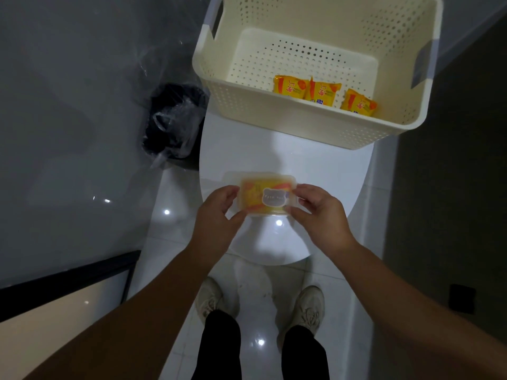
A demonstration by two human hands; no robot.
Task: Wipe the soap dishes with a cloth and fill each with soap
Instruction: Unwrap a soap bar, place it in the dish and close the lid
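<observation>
Above the toilet lid (274, 160), both hands' fingers (233, 192) pinch the crosswise soap dish (263, 196) ends.

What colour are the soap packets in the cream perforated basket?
Yellow and orange soap packets, clearest in the head view.

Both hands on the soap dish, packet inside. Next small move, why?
Likely set the soap dish down on the white lid below: left hand and right hand pinch its ends, a soap packet shows inside, and three packets wait in the basket.
</observation>
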